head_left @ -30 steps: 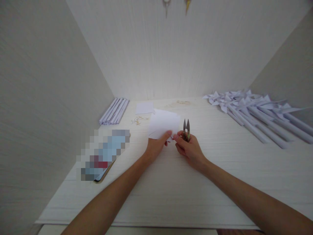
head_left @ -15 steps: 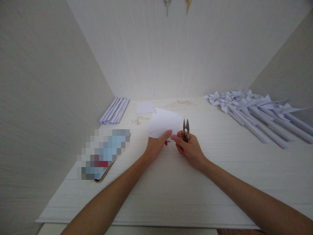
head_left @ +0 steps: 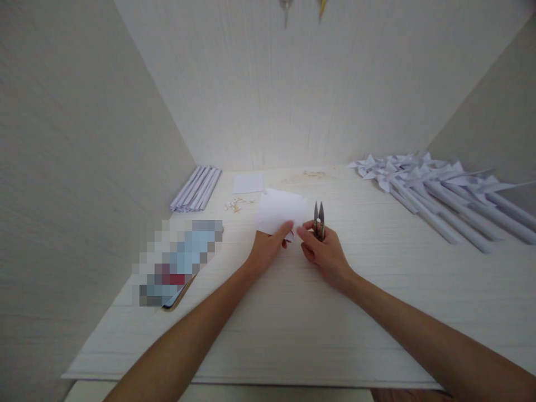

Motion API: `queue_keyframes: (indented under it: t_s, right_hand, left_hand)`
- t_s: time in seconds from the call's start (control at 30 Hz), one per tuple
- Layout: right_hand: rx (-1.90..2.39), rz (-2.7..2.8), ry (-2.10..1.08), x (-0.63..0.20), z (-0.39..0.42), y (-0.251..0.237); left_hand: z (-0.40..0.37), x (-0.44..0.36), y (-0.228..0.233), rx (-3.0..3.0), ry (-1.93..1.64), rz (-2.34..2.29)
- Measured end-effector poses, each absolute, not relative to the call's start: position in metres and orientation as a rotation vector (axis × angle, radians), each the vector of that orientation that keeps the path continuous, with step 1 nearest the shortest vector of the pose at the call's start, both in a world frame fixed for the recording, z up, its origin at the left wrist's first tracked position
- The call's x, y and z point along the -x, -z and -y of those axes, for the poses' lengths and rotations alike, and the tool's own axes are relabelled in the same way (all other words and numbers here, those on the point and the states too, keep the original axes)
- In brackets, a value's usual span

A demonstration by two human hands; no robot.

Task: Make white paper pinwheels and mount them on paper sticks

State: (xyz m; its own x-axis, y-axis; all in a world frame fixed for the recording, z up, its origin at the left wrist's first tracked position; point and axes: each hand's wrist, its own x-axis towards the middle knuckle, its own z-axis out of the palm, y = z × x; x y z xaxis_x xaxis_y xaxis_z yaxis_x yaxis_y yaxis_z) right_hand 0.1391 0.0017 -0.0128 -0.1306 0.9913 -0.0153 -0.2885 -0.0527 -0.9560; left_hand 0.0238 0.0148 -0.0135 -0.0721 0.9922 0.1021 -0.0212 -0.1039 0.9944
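Two hands met over the middle of the white table (head_left: 293, 335). Left hand (head_left: 268, 248) pinched the near edge of a white paper sheet (head_left: 280, 213) between thumb and fingers; the sheet was lifted slightly and tilted away from the person. Right hand (head_left: 324, 251) was closed around small thread snips (head_left: 319, 219), blades pointing up and away, tips slightly parted; its forefinger and thumb also touched the sheet's near right corner, just beside the left thumb.

Surroundings noted: a second, smaller paper square (head_left: 248, 183) lay flat beyond the held sheet, near the back wall. Small tan scraps (head_left: 235, 205) lay scattered just left of the held sheet. A bundle of rolled paper sticks (head_left: 196, 188) rested at the left rear corner. A heap of finished paper pinwheels (head_left: 435, 190) on long paper stems covered the right rear of the table. A flat object, blurred out, (head_left: 178, 262) lay at the left edge, well apart from the hands.
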Motion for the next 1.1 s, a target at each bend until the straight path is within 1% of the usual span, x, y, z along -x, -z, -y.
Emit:
queue_keyframes:
  t_s: [0.13,0.2,0.3,0.47,1.1]
  right_hand:
    - [0.774,0.993,-1.714,-0.140,0.004,0.007]
    - [0.773,1.004,-1.828,-0.139,0.008,0.006]
    - [0.802,1.120,-1.910,-0.136,0.013,0.007]
    - [0.850,1.223,-1.910,-0.136,0.014,0.004]
    - [0.860,1.203,-1.877,-0.135,0.014,0.006]
  left_hand:
    - [-0.019,-0.022,0.013,-1.082,-1.517,-1.166]
    - [-0.021,-0.021,0.011,-0.980,-1.585,-1.136]
    - [-0.021,-0.020,0.007,-0.898,-1.616,-1.084]
    - [-0.021,-0.020,0.004,-0.861,-1.605,-1.063]
    - [-0.021,-0.023,0.005,-0.848,-1.547,-1.090]
